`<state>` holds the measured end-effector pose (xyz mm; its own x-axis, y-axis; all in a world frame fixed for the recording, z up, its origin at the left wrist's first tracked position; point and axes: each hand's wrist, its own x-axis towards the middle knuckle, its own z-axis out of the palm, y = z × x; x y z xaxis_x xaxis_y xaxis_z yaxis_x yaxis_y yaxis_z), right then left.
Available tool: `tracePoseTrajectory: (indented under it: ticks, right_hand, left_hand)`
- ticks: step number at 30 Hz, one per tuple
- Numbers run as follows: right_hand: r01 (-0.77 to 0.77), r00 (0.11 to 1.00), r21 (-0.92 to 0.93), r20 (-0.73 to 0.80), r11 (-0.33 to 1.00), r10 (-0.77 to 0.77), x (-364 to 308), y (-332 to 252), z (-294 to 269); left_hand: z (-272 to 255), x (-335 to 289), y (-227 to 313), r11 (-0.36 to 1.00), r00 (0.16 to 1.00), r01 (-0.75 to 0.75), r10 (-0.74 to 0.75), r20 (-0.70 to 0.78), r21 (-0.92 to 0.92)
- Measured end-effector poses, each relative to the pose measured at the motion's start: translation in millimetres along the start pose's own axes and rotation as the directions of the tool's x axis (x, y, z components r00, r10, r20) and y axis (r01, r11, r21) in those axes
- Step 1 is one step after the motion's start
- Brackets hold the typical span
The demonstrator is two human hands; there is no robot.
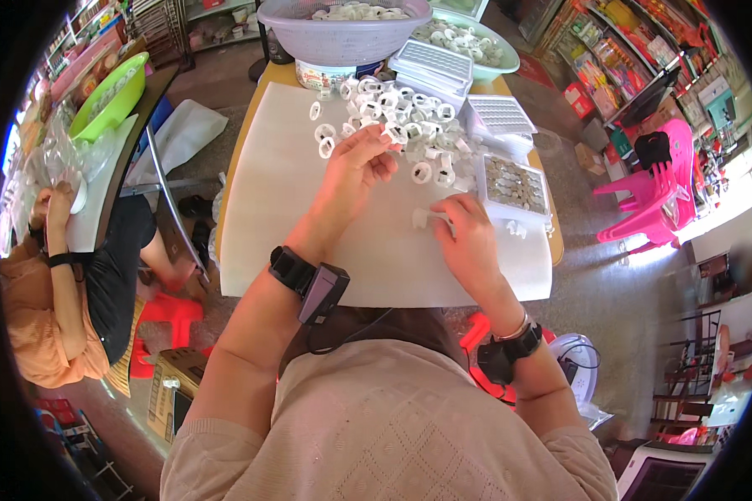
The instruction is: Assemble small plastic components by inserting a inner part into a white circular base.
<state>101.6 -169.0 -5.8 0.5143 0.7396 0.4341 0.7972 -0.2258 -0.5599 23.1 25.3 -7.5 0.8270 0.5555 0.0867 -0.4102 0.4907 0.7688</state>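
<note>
My left hand (361, 163) is closed, thumb and fingers pinching a small white plastic ring part (394, 134) with a dark opening. It is held at the near edge of a pile of similar white ring parts (384, 102). My right hand (470, 238) is closed over the table, with a small whitish plastic piece (421, 219) at its fingertips; its exact kind is too small to tell. To the right of that hand lies a white tray (481, 189) filled with small greyish pieces.
White trays (433, 67) with gridded tops are stacked behind, beside another gridded stack (500, 115). A lavender basket (342, 33) stands on a printed tub (322, 77); a pale green basin (508, 60) is at the back. Left, another person (58, 292) sits at a table with a green basin (113, 100).
</note>
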Motion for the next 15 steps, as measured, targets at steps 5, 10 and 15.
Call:
tracePoseTrajectory:
  ticks: [5, 10, 15]
  right_hand:
    - [0.125, 0.991, -0.095, 0.069, 0.988, -0.118, 6.2, -3.6, 7.8]
    - [0.023, 1.000, 0.118, 0.013, 0.993, -0.025, 3.1, 15.7, 8.1]
    - [-0.037, 0.999, 0.164, -0.031, 0.986, 0.042, -2.6, 6.9, 7.1]
  left_hand:
    - [4.5, -4.4, -3.2, 0.996, 0.992, 0.050, -0.058, 0.115, 0.070]
    - [9.3, -5.1, -3.1, 0.990, 0.988, 0.072, -0.088, 0.130, 0.122]
    - [5.3, -1.3, -5.9, 0.989, 0.985, 0.097, -0.112, 0.134, 0.112]
